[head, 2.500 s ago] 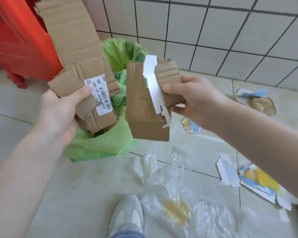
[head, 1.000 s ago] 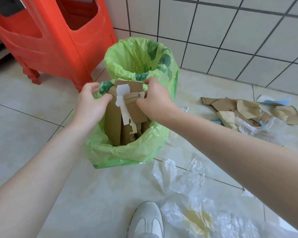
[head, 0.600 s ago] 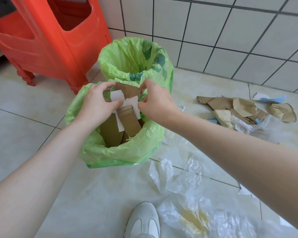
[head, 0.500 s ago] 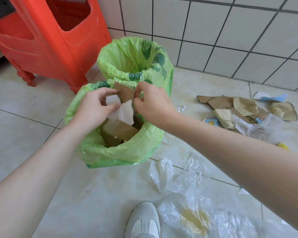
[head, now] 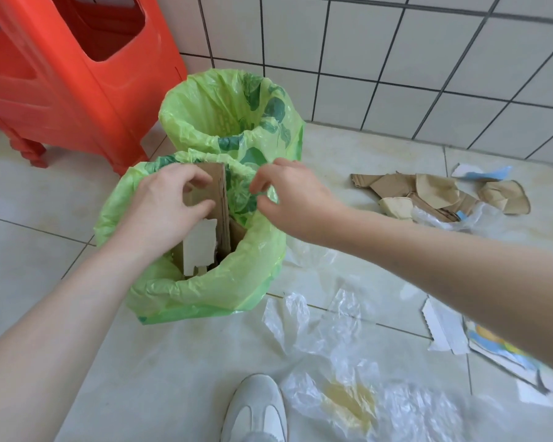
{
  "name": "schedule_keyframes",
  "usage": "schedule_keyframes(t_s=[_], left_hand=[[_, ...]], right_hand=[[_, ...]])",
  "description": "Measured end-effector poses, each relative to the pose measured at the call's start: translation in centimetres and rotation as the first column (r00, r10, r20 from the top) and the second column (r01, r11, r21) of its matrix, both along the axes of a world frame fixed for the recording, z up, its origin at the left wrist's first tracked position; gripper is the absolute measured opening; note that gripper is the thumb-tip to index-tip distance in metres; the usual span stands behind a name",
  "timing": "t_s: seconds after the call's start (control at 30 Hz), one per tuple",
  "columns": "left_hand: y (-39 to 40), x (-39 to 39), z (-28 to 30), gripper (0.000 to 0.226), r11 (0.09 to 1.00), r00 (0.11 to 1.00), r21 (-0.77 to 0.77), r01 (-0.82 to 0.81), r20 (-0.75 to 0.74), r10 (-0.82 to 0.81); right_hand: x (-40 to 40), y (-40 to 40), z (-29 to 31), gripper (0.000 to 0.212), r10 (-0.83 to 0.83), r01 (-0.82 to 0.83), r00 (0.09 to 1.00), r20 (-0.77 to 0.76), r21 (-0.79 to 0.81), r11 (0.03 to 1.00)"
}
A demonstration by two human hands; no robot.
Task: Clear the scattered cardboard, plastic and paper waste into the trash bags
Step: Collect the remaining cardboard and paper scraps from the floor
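Note:
Two green trash bags stand on the tiled floor, the near bag (head: 205, 288) in front of the far bag (head: 224, 113). Brown cardboard (head: 219, 199) with a white torn strip stands upright inside the near bag. My left hand (head: 170, 208) pinches the cardboard's top edge over the bag's mouth. My right hand (head: 291, 196) hovers at the bag's right rim with curled fingers that hold nothing. Loose cardboard scraps (head: 428, 196) lie by the wall at right. Clear plastic sheets (head: 326, 333) and torn paper (head: 444, 330) lie on the floor in front.
A red plastic stool (head: 77, 74) stands at the back left against the white tiled wall (head: 396, 59). My white shoe (head: 256, 409) is at the bottom edge beside a stained plastic wrap (head: 364, 409).
Both hands brought two cardboard pieces down into the near bag. My right hand has let go and drawn back to the right rim; my left hand still grips the cardboard.

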State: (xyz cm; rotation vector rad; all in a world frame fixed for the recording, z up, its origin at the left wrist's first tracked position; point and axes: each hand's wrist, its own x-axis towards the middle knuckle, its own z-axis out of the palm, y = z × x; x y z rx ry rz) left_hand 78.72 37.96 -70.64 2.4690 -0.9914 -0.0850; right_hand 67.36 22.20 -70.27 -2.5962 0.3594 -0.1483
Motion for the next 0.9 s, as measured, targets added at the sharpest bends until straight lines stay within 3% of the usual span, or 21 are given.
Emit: schedule_keyframes(t_s=[0.2, 0.37, 0.47, 0.63, 0.73, 0.9], left_hand=[[-4.3, -4.4, 1.8, 0.022, 0.973, 0.982, -0.144, 0.182, 0.073, -0.173], [-8.9, -8.2, -0.5, 0.013, 0.943, 0.949, -0.114, 0.312, -0.005, -0.314], [-11.6, -10.3, -3.2, 0.013, 0.928, 0.922, -0.081, 0.363, -0.109, -0.370], [-16.0, -13.1, -9.2, 0.015, 0.889, 0.786, 0.158, 0.430, -0.550, -0.282], [-18.5, -12.7, -11.7, 0.023, 0.842, 0.800, 0.290, 0.454, -0.548, -0.243], [-22.9, -9.3, -14.6, 0.049, 0.831, 0.908, 0.437, 0.344, -0.379, -0.178]], right_hand=[[-6.9, -5.9, -1.3, 0.024, -0.178, 0.192, 0.971, -0.159, 0.077, 0.978], [-11.8, -10.2, -4.5, 0.021, -0.339, 0.418, 0.861, -0.378, 0.147, 0.897], [-14.3, -12.7, -7.4, 0.027, -0.356, 0.450, 0.813, -0.460, 0.108, 0.886], [-17.4, -16.1, -11.5, 0.029, -0.356, 0.448, 0.753, -0.553, 0.035, 0.893], [-18.0, -17.4, -13.1, 0.030, -0.343, 0.427, 0.751, -0.564, 0.019, 0.904], [-16.6, -19.3, -14.1, 0.030, -0.331, 0.380, 0.803, -0.496, -0.001, 0.925]])
